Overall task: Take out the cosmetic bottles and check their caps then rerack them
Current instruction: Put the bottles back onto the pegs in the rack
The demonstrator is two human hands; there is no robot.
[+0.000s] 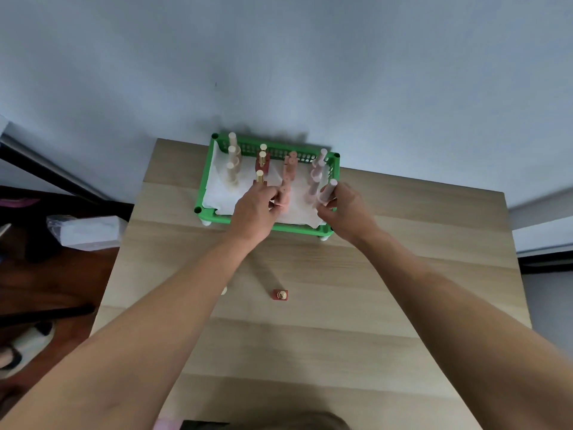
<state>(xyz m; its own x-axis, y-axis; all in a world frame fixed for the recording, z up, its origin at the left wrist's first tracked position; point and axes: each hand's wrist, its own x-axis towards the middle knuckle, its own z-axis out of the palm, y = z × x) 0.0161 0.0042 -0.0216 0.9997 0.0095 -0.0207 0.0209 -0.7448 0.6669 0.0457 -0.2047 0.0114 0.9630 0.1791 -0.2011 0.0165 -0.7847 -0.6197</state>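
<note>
A green plastic basket [207, 178] lined with white paper stands at the table's far edge and holds several upright cosmetic bottles in rows: cream ones [232, 159] at left, red ones with gold caps [262, 159], salmon ones [290, 164] and pale pink ones [317, 175]. My left hand [252, 212] grips a salmon bottle [284, 195] at the basket's front middle. My right hand [344, 209] holds a pale pink bottle [328, 190] at the front right corner. A red bottle with a gold cap [281, 295] stands alone on the wooden table [341, 336].
A small cream object [224, 290] peeks out beside my left forearm on the table. The wall [279, 72] rises right behind the basket. Left of the table lie a wrapped white package [90, 231] and a dark floor with shoes [18, 349].
</note>
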